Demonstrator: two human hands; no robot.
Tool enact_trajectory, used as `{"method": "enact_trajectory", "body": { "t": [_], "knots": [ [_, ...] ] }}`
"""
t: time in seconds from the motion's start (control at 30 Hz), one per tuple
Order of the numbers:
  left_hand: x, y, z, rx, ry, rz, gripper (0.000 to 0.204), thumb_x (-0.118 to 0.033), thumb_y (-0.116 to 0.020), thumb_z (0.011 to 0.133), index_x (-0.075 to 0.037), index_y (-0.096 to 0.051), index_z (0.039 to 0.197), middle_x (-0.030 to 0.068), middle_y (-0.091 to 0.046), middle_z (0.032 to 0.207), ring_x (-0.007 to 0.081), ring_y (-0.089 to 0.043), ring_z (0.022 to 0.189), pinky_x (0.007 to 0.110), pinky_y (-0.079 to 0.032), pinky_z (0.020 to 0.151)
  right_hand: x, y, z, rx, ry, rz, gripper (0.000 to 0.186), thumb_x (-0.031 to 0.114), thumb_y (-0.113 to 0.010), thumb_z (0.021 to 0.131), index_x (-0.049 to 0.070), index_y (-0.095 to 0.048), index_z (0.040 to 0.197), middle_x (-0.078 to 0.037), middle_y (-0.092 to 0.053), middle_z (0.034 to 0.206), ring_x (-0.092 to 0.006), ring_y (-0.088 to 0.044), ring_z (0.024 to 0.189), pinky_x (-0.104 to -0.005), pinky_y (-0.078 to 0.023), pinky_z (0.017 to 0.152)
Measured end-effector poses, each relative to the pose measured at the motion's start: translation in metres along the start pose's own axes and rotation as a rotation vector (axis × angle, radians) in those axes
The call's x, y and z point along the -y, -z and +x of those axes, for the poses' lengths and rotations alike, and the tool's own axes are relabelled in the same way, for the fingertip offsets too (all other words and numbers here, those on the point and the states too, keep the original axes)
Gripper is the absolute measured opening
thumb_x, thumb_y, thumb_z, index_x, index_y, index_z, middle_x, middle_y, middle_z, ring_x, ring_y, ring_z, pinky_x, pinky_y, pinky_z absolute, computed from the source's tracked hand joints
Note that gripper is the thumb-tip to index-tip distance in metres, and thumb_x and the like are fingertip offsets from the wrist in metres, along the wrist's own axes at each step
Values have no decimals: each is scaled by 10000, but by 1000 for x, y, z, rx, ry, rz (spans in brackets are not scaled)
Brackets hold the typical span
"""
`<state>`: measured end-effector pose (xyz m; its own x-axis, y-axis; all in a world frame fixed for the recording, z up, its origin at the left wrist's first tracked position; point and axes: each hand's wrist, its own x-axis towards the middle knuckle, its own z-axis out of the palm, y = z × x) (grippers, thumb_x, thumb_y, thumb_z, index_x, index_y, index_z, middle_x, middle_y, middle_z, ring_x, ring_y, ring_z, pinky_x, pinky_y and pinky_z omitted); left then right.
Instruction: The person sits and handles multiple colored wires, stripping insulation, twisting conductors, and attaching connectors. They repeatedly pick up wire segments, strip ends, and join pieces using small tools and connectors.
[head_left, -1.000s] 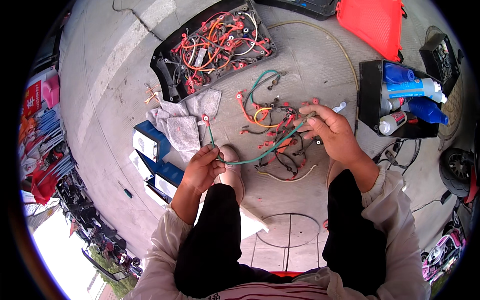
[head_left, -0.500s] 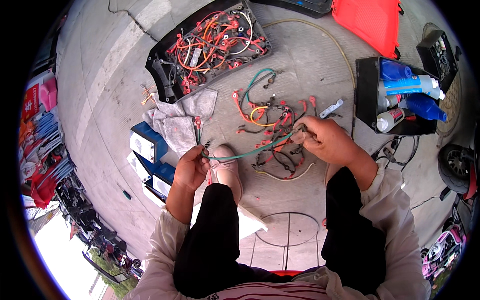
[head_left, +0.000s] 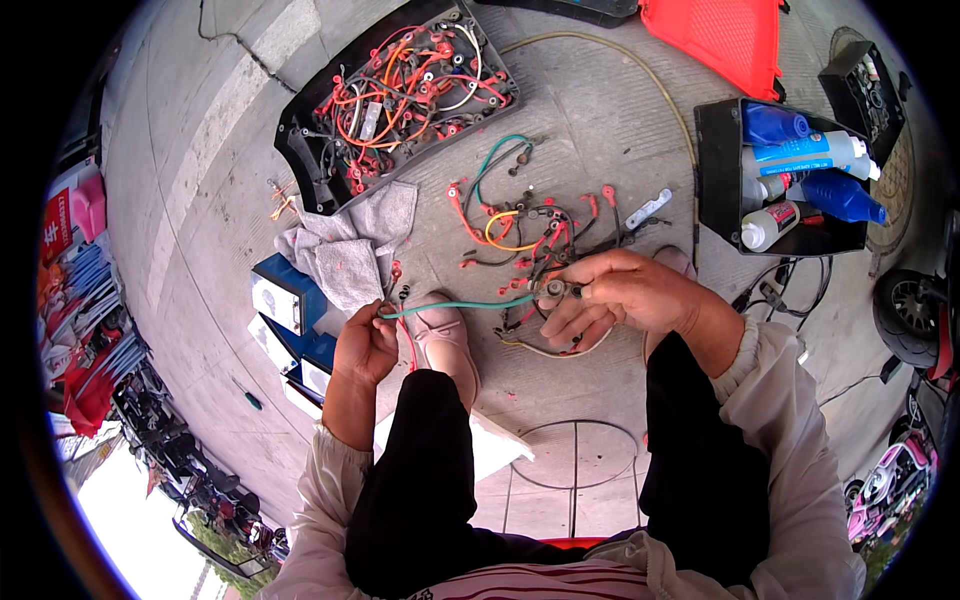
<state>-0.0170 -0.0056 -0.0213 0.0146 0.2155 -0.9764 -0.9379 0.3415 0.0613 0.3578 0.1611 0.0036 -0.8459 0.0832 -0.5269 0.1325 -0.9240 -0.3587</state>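
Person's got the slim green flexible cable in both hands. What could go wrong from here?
The slim green flexible cable might snag the tangled red, black and yellow cables partly hidden by the right hand.

The left hand sits near the blue-and-white cardboard boxes; an outward swing might knock them.

Head-worn fisheye, facing steeply down

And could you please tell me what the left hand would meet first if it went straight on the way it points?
First in line seems the red cable end, then the towel; depth is unclear, so the left hand might pass over the towel.
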Motion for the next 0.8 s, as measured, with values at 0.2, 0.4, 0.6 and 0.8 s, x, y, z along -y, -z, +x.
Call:
{"method": "enact_trajectory", "body": {
  "t": [0.2, 0.4, 0.6, 0.8],
  "knots": [
    [7, -51, -30, 268, -382, 457, 191, -187, -475, 999, -32, -558, 1075, 8, -591, 781, 81, -592, 596, 206, -535, 544, -2, 19, 1, -165, 226, 82, 393, 133, -399, 964, -52, -491, 1298, -222, -642, 1134, -286, -660, 1016, -354, -541, 844],
    [-35, -84, -6, 418, -626, 418, 203, -189, -445, 1017, -43, -523, 1136, 4, -578, 866, 81, -579, 682, 234, -570, 668, -18, 53, 9, -459, 332, 0, 368, 166, -446, 984, 20, -516, 1314, -122, -630, 1151, -210, -644, 981, -314, -523, 818],
    [-69, -97, 27, 116, -584, 391, 327, -239, -447, 1018, 18, -462, 1218, 150, -631, 1122, 196, -667, 896, 297, -588, 786, -38, 52, 42, -516, 290, -237, 461, 78, -465, 973, 24, -376, 1422, -149, -471, 1373, -209, -611, 1061, -300, -507, 850],
    [-5, -96, 25, 138, -481, 761, 373, -246, -485, 1004, 7, -483, 1277, 122, -628, 1090, 196, -650, 888, 310, -553, 788, -45, 52, 57, -393, 244, -556, 351, 47, -602, 905, -16, -525, 1242, -64, -595, 1027, -117, -573, 904, -268, -486, 786]
  ]
}}
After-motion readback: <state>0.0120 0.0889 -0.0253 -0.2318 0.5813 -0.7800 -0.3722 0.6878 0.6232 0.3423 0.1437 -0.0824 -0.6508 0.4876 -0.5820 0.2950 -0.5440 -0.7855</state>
